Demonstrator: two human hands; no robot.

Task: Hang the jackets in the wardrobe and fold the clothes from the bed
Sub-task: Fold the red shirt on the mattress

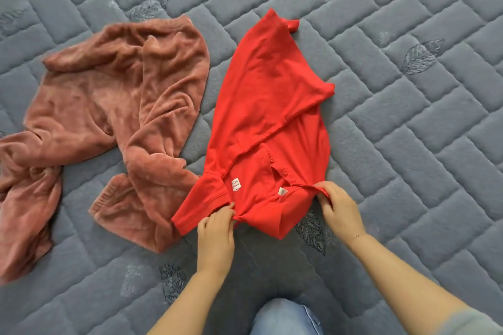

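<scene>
From the head view, a grey quilted bed cover [408, 117] stitched in a brick pattern with embroidered leaves is seen filling nearly the whole frame. A red polo shirt [269, 106] is laid on it, collar end nearest the person. Just left of the shirt, touching its near sleeve, a crumpled pink velour garment [109, 106] is spread; its far left part is cut off by the frame edge. The shirt's near left shoulder is pinched by the left hand [215, 234], and its near right collar edge is gripped by the right hand [340, 209]. Below the shirt, a denim-clad knee [283, 315] is partly cut off. The shirt's label text cannot be read fully.
</scene>
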